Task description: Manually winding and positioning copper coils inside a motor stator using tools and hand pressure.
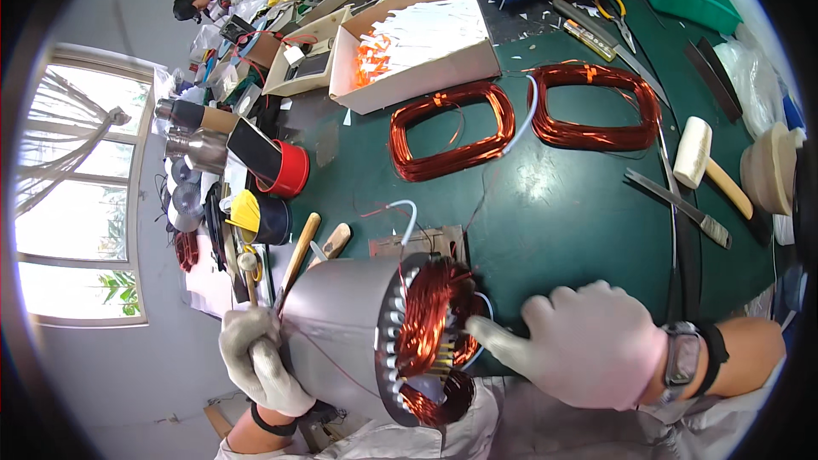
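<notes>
A grey cylindrical motor stator (334, 336) lies on its side at the table's near edge, its open end turned to the right. Copper windings (426, 315) bulge out of that end, with white slot liners (394, 332) around the rim. At the stator's left end, my left hand (266, 364), in a white glove, is closed on its edge; part of the fingers is hidden. My right hand (588, 345), also gloved, reaches its stretched index finger to the windings, the other fingers loosely bent with nothing visible in them. A thin red wire runs along the stator's side.
Two copper wire coils (452, 132) (596, 108) lie beyond the stator, near a box of paper strips (417, 43). A white mallet (694, 153), scissors (682, 209) and pliers (618, 21) lie at right. A red cup (290, 169) and wooden-handled tools (300, 251) stand left. Another person is far left.
</notes>
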Motion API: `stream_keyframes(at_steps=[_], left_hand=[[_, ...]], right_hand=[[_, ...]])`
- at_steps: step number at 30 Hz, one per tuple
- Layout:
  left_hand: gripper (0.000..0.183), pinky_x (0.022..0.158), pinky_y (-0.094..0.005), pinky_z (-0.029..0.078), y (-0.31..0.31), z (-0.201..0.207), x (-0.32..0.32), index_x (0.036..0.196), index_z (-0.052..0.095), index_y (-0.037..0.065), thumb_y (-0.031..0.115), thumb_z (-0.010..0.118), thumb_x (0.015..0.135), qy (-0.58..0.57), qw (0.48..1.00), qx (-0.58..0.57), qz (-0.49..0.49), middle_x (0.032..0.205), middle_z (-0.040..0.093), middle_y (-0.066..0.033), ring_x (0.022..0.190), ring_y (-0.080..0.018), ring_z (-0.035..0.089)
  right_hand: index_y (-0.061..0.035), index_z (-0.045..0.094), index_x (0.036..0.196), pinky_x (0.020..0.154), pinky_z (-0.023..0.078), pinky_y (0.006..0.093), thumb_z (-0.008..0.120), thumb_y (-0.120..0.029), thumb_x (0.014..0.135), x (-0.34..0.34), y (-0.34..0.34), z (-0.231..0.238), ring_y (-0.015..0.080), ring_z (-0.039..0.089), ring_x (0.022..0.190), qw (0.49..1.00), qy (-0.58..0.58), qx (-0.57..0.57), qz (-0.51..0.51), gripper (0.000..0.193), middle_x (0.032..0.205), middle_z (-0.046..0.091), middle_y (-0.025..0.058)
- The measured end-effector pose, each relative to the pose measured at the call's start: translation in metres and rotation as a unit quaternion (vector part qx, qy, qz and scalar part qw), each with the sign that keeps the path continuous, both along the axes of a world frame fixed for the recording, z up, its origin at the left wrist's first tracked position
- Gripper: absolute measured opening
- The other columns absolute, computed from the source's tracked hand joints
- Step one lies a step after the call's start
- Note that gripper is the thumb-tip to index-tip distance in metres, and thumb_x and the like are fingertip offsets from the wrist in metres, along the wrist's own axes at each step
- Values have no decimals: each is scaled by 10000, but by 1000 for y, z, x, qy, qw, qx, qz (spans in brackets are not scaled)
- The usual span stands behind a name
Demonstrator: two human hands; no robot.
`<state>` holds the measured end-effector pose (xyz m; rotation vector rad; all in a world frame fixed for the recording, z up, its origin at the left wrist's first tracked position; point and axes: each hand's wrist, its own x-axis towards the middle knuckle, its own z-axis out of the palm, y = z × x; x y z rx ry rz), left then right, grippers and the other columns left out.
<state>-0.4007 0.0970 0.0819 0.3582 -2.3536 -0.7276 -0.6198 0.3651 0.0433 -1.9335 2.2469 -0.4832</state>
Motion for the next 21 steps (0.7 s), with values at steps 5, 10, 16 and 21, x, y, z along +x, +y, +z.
stream_keyframes(at_steps=[5,10,16,21], left_hand=[[235,756,-290,391,5,-2,-3,1183,574,-27,139,460,1063,23,998,38,54,970,493,-52,835,-125,444],[226,835,-300,411,3,-7,2,1178,595,-10,123,461,1053,45,999,12,12,1014,515,-51,885,-127,463],[208,855,-306,428,4,-10,-2,1176,589,-7,108,463,1056,50,999,8,19,997,493,-47,880,-132,456],[206,926,-325,459,8,-7,0,1163,585,-17,63,417,1075,36,999,-9,25,979,468,-48,860,-129,446]], right_hand=[[-163,762,1213,503,502,331,623,-223,965,2,1,-5,188,663,613,1000,13,-2,-15,291,756,622,34],[-20,601,1369,666,594,479,550,-102,981,-26,-3,9,391,741,812,983,-140,62,103,400,890,690,199],[-37,588,1409,688,607,462,531,-76,981,-15,12,12,377,748,827,990,-93,62,83,434,939,697,206],[-51,570,1454,710,610,452,531,-79,982,-21,15,10,372,752,862,985,-114,98,81,474,961,699,200]])
